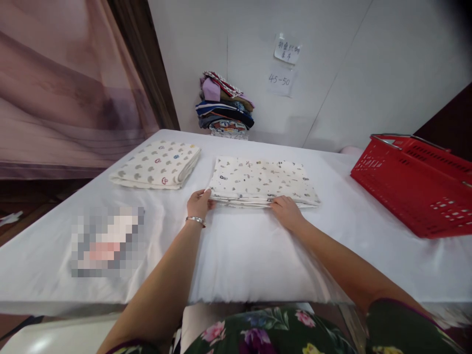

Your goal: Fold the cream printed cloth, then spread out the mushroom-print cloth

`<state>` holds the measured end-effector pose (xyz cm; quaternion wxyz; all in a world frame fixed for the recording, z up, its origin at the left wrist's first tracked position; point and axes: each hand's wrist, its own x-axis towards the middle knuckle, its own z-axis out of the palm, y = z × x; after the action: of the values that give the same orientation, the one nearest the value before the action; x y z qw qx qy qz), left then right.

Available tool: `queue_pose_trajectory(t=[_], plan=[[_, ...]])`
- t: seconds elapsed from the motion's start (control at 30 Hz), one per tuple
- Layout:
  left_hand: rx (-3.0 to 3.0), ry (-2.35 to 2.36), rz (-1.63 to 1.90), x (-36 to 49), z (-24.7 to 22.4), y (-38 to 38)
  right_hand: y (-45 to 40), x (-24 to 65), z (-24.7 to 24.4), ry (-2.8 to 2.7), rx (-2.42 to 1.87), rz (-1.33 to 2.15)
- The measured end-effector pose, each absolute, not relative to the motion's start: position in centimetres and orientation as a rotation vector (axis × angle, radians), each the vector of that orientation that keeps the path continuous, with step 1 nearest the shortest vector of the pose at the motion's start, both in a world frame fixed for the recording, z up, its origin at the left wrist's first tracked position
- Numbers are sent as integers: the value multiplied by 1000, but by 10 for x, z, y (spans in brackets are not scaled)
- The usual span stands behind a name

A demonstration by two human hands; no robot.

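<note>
A folded white cloth with small grey and brown prints (263,177) lies flat on the white-covered table, its layered edge facing me. My left hand (199,204), with a silver bracelet at the wrist, pinches the near left corner of this cloth between thumb and fingers. At the middle of the near edge, my right hand (286,211) grips the layers, fingers on top and thumb hidden. To the left lies a second folded cloth with grey, red and blue prints (158,164), touched by neither hand.
A red plastic basket (416,182) stands at the table's right side. A blurred-out item (106,241) lies at the front left. Behind the table's far edge is a stack of folded fabrics (224,108) by the wall.
</note>
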<state>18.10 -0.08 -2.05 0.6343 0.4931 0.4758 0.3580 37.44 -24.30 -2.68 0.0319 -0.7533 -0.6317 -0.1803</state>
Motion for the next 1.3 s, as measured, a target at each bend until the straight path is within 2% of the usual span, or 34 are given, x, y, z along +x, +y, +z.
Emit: queue_pose_trajectory(t=[0.33, 0.63, 1.03, 1.3], plan=[[1128, 1084, 821, 181, -20, -2, -254, 375, -31, -1905, -2134, -602], [1119, 1072, 834, 182, -21, -1, -245, 380, -19, -1943, -2204, -599], [1102, 1060, 833, 181, -18, -3, -244, 378, -27, -1989, -2272, -460], [1111, 1074, 834, 181, -19, -3, -239, 370, -11, -2104, -2327, -389]])
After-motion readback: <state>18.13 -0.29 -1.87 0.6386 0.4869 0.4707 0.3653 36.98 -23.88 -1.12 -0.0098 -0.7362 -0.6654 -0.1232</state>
